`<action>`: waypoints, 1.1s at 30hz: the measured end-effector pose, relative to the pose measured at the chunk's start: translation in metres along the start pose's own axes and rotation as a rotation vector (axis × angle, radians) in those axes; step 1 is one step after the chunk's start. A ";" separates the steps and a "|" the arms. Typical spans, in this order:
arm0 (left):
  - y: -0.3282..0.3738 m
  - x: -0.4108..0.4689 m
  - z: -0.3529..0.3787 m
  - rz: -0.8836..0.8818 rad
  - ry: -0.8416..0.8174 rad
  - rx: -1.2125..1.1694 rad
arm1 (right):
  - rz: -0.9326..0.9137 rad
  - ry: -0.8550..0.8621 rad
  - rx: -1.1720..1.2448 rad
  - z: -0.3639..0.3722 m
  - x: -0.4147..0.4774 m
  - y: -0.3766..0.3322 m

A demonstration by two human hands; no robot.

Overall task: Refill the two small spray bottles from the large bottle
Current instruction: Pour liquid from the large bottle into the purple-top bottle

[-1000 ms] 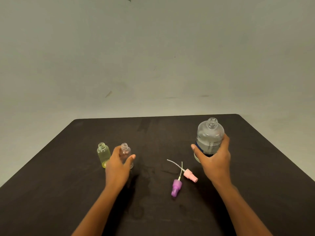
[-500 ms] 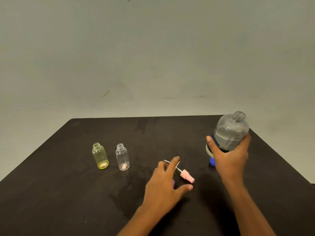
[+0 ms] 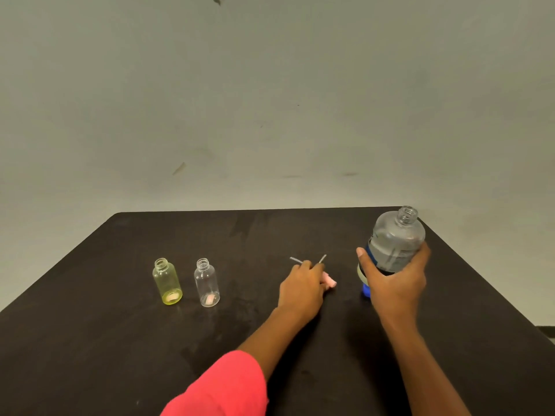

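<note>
Dim, flat, diffuse light — source out of frame. Black table point(image 3: 90, 340): faint sheen at its centre, soft shadow beside the left forearm point(image 3: 270, 334). Table's far edge bows, wide-angle. Right hand point(image 3: 393, 283) at its right side slightly blurred — elsewhere sharp.

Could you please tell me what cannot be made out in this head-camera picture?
Head view, left hand: its back hides the fingers, so whether it grips the pink spray head is unclear.
Head view, large bottle: the right hand covers its base and most of its label.
Head view, blue object: mostly behind the right hand.
Head view, yellow small bottle and clear small bottle: liquid level too faint to tell.
</note>
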State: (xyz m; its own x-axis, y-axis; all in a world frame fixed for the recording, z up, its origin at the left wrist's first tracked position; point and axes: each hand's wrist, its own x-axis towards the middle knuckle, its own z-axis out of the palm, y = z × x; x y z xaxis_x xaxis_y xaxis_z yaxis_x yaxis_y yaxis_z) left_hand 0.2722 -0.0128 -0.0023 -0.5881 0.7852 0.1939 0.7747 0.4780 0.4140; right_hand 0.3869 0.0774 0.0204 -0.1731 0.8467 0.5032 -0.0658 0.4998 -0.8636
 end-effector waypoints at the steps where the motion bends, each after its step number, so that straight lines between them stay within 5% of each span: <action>1: 0.005 0.005 0.002 0.028 -0.029 0.009 | -0.002 -0.005 -0.005 0.001 0.000 0.000; 6: 0.026 0.014 0.008 0.112 -0.113 0.029 | -0.010 -0.024 -0.008 0.002 -0.001 0.002; 14: 0.013 0.014 0.003 -0.040 0.121 -0.133 | 0.002 -0.019 0.000 0.001 0.000 0.004; 24: 0.016 0.011 -0.001 -0.010 -0.126 -0.380 | -0.012 -0.016 -0.009 0.002 -0.001 0.004; 27: 0.001 0.001 -0.014 0.030 0.097 -0.432 | -0.015 -0.024 -0.014 0.002 -0.002 0.004; 33: -0.048 -0.045 -0.066 -0.064 0.902 -0.229 | -0.030 -0.084 0.006 0.003 -0.010 -0.011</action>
State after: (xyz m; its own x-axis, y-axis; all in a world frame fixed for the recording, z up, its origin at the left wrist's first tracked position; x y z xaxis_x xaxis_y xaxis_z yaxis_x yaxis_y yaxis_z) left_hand 0.2461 -0.0972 0.0279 -0.6607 0.1110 0.7424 0.7261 0.3451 0.5947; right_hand 0.3867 0.0627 0.0249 -0.2527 0.8130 0.5245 -0.0779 0.5232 -0.8486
